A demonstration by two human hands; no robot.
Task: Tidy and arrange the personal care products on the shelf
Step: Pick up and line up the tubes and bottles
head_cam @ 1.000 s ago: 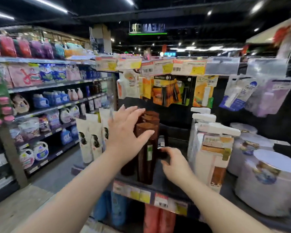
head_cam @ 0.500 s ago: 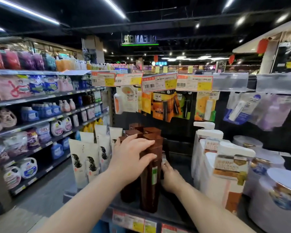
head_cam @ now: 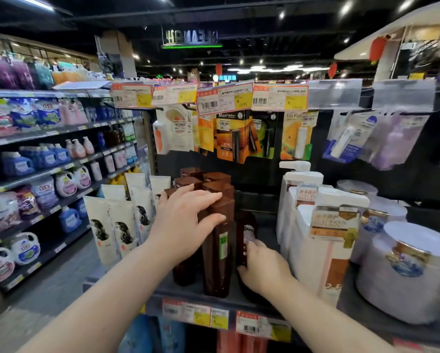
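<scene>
Pressing flat with straight fingers, the left hand [head_cam: 186,225] rests on the caps of the brown bottles [head_cam: 217,266] clustered mid-shelf [head_cam: 266,225]; the right hand [head_cam: 262,266] curls round 1 darker bottle [head_cam: 243,222] upright just beside them, left of the white pump bottles [head_cam: 313,250].

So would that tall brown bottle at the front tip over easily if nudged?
Probably: the front bottle is tall and narrow, so a push near its cap likely topples it. Its glossy sides look slippery. The bottles behind may catch it.
</scene>
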